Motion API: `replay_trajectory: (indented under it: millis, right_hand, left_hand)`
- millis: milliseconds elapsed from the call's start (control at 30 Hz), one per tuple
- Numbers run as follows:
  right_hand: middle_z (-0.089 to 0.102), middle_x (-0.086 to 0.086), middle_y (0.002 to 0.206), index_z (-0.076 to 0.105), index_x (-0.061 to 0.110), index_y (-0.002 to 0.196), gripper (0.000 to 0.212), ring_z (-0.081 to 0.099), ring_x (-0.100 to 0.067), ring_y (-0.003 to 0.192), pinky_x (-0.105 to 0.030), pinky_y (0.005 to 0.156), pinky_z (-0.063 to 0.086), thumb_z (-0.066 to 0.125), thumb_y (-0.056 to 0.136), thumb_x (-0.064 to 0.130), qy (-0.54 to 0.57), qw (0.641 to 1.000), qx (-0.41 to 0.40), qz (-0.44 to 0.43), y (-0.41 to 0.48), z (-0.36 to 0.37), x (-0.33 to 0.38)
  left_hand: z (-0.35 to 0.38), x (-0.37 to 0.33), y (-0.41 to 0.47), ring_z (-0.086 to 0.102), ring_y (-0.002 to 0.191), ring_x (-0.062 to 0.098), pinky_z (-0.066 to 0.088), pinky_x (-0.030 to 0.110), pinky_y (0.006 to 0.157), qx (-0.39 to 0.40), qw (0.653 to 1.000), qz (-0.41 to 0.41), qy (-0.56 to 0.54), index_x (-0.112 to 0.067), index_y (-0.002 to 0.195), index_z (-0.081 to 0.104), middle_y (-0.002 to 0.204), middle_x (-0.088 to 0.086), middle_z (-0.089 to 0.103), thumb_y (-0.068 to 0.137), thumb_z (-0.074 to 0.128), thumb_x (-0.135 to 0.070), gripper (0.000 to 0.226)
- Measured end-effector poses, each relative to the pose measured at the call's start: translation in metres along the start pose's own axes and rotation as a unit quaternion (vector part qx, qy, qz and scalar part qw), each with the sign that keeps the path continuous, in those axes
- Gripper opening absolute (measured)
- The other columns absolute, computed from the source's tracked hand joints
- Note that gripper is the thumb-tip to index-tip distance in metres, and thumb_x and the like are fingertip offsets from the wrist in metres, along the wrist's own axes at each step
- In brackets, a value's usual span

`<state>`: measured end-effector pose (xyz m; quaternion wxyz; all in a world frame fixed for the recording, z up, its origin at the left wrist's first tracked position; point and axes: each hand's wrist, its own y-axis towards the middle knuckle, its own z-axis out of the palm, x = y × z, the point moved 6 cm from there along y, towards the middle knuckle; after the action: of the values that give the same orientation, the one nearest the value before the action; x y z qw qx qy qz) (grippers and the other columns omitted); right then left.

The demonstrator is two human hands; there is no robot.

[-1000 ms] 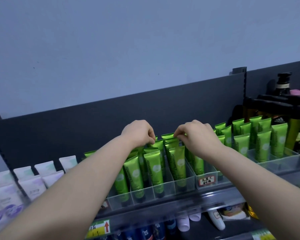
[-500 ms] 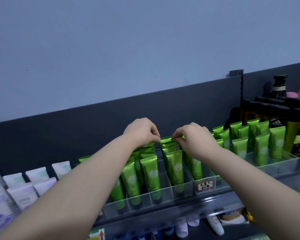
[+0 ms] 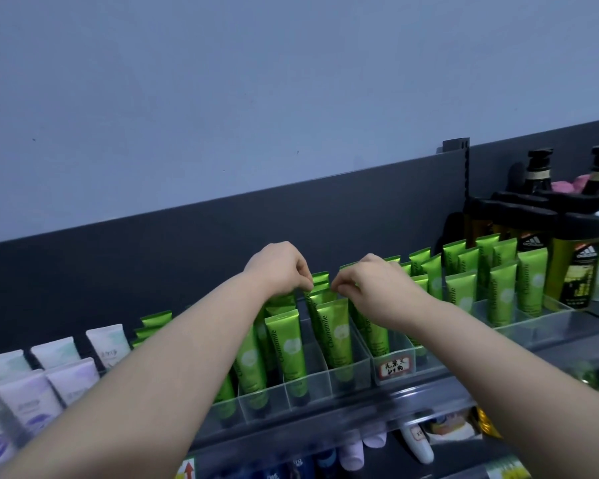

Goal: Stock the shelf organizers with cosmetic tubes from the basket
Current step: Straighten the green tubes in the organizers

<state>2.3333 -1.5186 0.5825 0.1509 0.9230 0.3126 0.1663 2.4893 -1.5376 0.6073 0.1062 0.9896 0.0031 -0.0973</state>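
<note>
Along the front edge of the shelf sit clear plastic organizers, each split by thin walls into narrow lanes that run toward the dark back panel. At the middle of that edge, the middle organizer holds green tubes standing cap-down with their crimped ends up, several deep in every lane, and the front ones read "Chamomile". Just to its right, touching it, a second organizer carries a handwritten label on its front wall and holds more of the same tubes. Toward the right end of the shelf, a third organizer is filled with upright rows of them too. Both bare forearms reach in over the front edge. The left hand has its fingers curled down, thumb and fingertips closed in a narrow pinch on the crimped top of a tube at the back of a middle lane. The right hand, close beside it but not touching, is curled the same way, its fingertips pinched together at the tube tops one lane over; exactly which tube each hand holds cannot be told. At the left end of the shelf stand pale tubes in white and lilac, cap-down in rows. At the right end, behind the third organizer, stand dark bottles with black caps, with pump bottles behind them. Below the front edge, a lower shelf shows a white stick and other small containers, partly hidden.
</note>
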Motion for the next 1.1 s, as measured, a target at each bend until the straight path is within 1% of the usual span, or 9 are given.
replay_trajectory:
  millis: [167, 300, 367, 467, 533, 633, 767, 900, 1100]
  right_hand:
    - [0.066, 0.01, 0.11, 0.064, 0.034, 0.111, 0.027, 0.043, -0.016, 0.118, -0.04, 0.092, 0.039, 0.041, 0.098, 0.028, -0.002, 1.0, -0.002, 0.005, -0.003, 0.0, -0.002]
    - [0.068, 0.009, 0.108, 0.064, 0.032, 0.111, 0.025, 0.047, -0.02, 0.114, -0.039, 0.089, 0.043, 0.044, 0.098, 0.032, 0.003, 1.0, -0.023, -0.008, -0.005, -0.007, 0.003]
    - [0.067, 0.008, 0.111, 0.064, 0.032, 0.112, 0.024, 0.048, -0.02, 0.113, -0.039, 0.087, 0.042, 0.045, 0.098, 0.032, 0.002, 0.999, -0.034, -0.023, -0.007, -0.011, 0.01]
    - [0.066, 0.009, 0.113, 0.063, 0.031, 0.113, 0.024, 0.049, -0.02, 0.113, -0.038, 0.086, 0.042, 0.046, 0.097, 0.03, 0.008, 0.997, -0.047, -0.055, -0.012, -0.014, 0.022]
    - [0.066, 0.01, 0.112, 0.063, 0.032, 0.113, 0.023, 0.049, -0.02, 0.113, -0.038, 0.087, 0.041, 0.046, 0.097, 0.03, 0.015, 0.996, -0.049, -0.078, -0.014, -0.015, 0.034]
    - [0.066, 0.011, 0.112, 0.063, 0.033, 0.113, 0.023, 0.047, -0.019, 0.115, -0.039, 0.088, 0.04, 0.047, 0.097, 0.03, 0.027, 0.992, -0.054, -0.107, -0.019, -0.015, 0.054]
    - [0.066, 0.011, 0.11, 0.063, 0.033, 0.113, 0.023, 0.046, -0.018, 0.116, -0.037, 0.087, 0.039, 0.048, 0.096, 0.029, 0.033, 0.989, -0.06, -0.13, -0.024, -0.011, 0.08]
    - [0.066, 0.011, 0.112, 0.063, 0.033, 0.114, 0.024, 0.044, -0.016, 0.119, -0.036, 0.088, 0.038, 0.048, 0.096, 0.028, 0.017, 0.989, -0.061, -0.133, -0.019, -0.004, 0.098]
    - [0.065, 0.012, 0.114, 0.063, 0.034, 0.114, 0.025, 0.043, -0.015, 0.119, -0.038, 0.089, 0.038, 0.046, 0.097, 0.027, 0.001, 0.994, -0.061, -0.095, -0.004, 0.006, 0.116]
  left_hand:
    - [-0.002, 0.002, -0.002, 0.061, 0.082, 0.003, 0.052, 0.027, 0.07, -0.015, 0.999, -0.01, -0.034, -0.032, 0.078, 0.077, 0.08, -0.019, 0.07, 0.074, 0.08, -0.037, 0.007]
    - [-0.018, 0.002, -0.011, 0.062, 0.087, 0.005, 0.054, 0.03, 0.077, -0.046, 0.998, -0.022, -0.044, -0.035, 0.075, 0.074, 0.082, -0.02, 0.069, 0.077, 0.077, -0.033, 0.004]
    - [-0.028, 0.006, -0.022, 0.063, 0.09, 0.006, 0.053, 0.03, 0.081, -0.062, 0.996, -0.036, -0.047, -0.035, 0.079, 0.073, 0.087, -0.019, 0.069, 0.08, 0.075, -0.03, 0.005]
    - [-0.046, 0.019, -0.044, 0.061, 0.098, 0.009, 0.05, 0.031, 0.089, -0.092, 0.992, -0.071, -0.045, -0.033, 0.092, 0.073, 0.099, -0.014, 0.069, 0.083, 0.073, -0.027, 0.011]
    - [-0.057, 0.032, -0.065, 0.061, 0.099, 0.01, 0.049, 0.031, 0.089, -0.111, 0.988, -0.101, -0.033, -0.032, 0.096, 0.073, 0.098, -0.014, 0.068, 0.084, 0.072, -0.027, 0.013]
    - [-0.069, 0.054, -0.096, 0.061, 0.097, 0.01, 0.049, 0.029, 0.087, -0.129, 0.982, -0.135, -0.019, -0.03, 0.097, 0.073, 0.09, -0.015, 0.064, 0.084, 0.072, -0.026, 0.014]
    - [-0.08, 0.078, -0.118, 0.062, 0.094, 0.009, 0.05, 0.03, 0.086, -0.12, 0.98, -0.156, -0.008, -0.033, 0.088, 0.072, 0.085, -0.019, 0.063, 0.083, 0.073, -0.025, 0.01]
    - [-0.081, 0.092, -0.112, 0.062, 0.093, 0.007, 0.051, 0.029, 0.083, -0.106, 0.984, -0.142, 0.001, -0.033, 0.087, 0.074, 0.084, -0.02, 0.064, 0.082, 0.073, -0.025, 0.009]
    - [-0.069, 0.108, -0.085, 0.061, 0.091, 0.006, 0.047, 0.024, 0.075, -0.078, 0.993, -0.083, 0.011, -0.03, 0.092, 0.075, 0.086, -0.019, 0.064, 0.082, 0.072, -0.025, 0.012]
